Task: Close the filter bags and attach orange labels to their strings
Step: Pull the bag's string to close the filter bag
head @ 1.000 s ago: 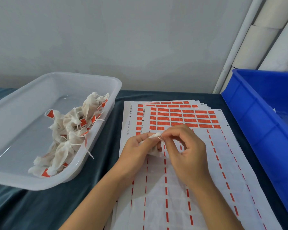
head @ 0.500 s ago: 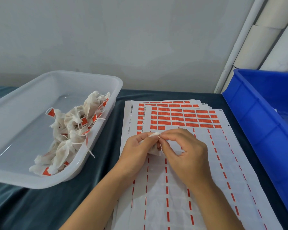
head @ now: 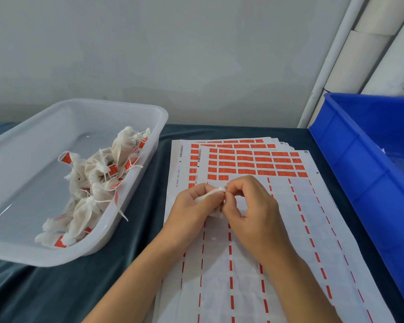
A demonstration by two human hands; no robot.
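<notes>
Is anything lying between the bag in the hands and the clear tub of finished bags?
Nothing visible does. The filter bag, held by the left hand and right hand over the label sheets, is separated from the clear tub only by bare dark cloth.

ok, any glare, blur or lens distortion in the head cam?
Head view: soft even light; small glare streaks on the clear plastic tub; wide-angle bending at the blue crate edge; hands and filter bag sharp enough, label print unreadable.

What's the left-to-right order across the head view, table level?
clear tub → finished bags → left hand → filter bag → right hand → blue bin
</notes>
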